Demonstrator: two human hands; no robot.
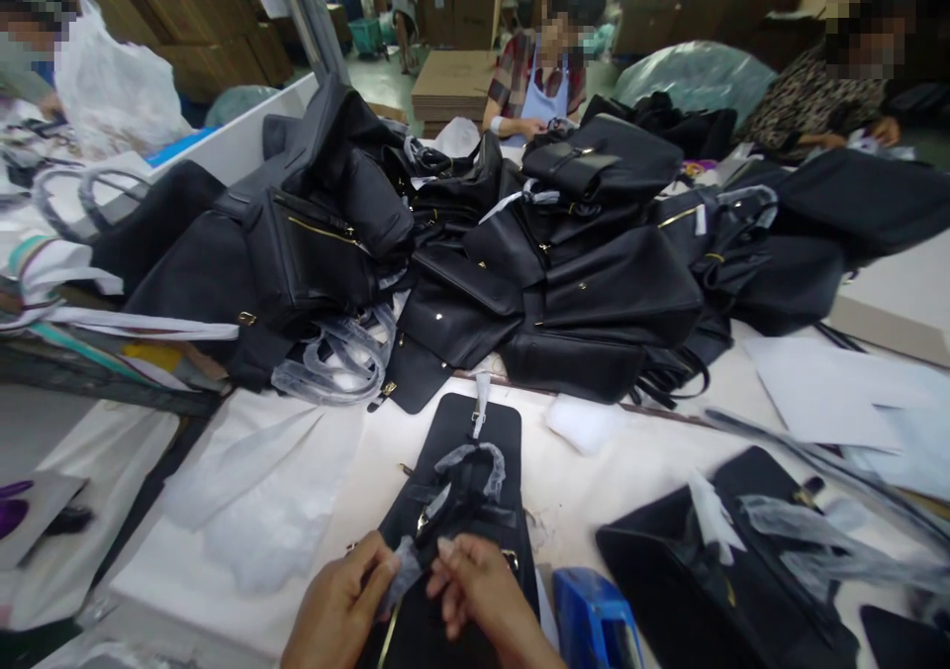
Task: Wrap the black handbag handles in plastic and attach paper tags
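A black bag (482, 427) with gold hardware lies on the white table right in front of me. Its carry loop is wrapped in clear plastic (496, 471). My left hand (345, 595) pinches a crumpled piece of clear plastic wrap (403, 575) over the bag's left side, close to a gold zipper. Over the middle of the bag, my right hand (475, 585) has its fingers curled with thumb and forefinger together; whatever is between them is too small to make out. A blue tape dispenser or similar blue plastic object (590, 615) stands beside my right hand.
Behind lies a heap of black bags (594, 283). Another black bag (690, 560) with plastic-wrapped straps rests at right. Clear plastic sheets (259, 511) are at left, white paper sheets (823, 387) at right. A person in an apron (545, 95) works across the table.
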